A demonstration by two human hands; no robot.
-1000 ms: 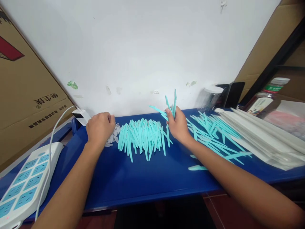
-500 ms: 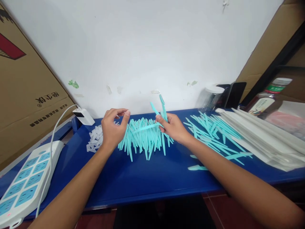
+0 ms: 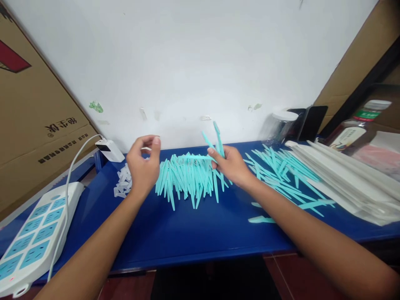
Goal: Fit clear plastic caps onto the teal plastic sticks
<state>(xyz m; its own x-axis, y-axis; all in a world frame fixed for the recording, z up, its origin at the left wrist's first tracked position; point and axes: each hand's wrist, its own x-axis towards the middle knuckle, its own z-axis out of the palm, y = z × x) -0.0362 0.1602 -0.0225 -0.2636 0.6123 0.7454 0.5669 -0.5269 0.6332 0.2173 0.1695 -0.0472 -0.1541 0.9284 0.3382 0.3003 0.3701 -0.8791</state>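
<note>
My right hand (image 3: 231, 166) grips a few teal plastic sticks (image 3: 218, 137) that point up above a neat pile of the same teal sticks (image 3: 187, 177) on the blue table (image 3: 193, 233). My left hand (image 3: 143, 165) hovers left of that pile, its thumb and forefinger pinched on a small clear piece I cannot make out well. A heap of small clear plastic caps (image 3: 122, 183) lies just left of it. A looser spread of teal sticks (image 3: 281, 175) lies to the right of my right hand.
A white and blue power strip (image 3: 31, 237) with a white cable and charger (image 3: 109, 150) sits at the left. Cardboard boxes (image 3: 34, 116) lean at the left. At the right are stacked white sleeves (image 3: 343, 179), a clear jar (image 3: 278, 127), a phone (image 3: 312, 121) and a bottle (image 3: 353, 131).
My left hand left the clear caps, rose and came toward the teal pile with fingers pinched. My right hand shifted left with its sticks, and one stick that lay across is now held level.
</note>
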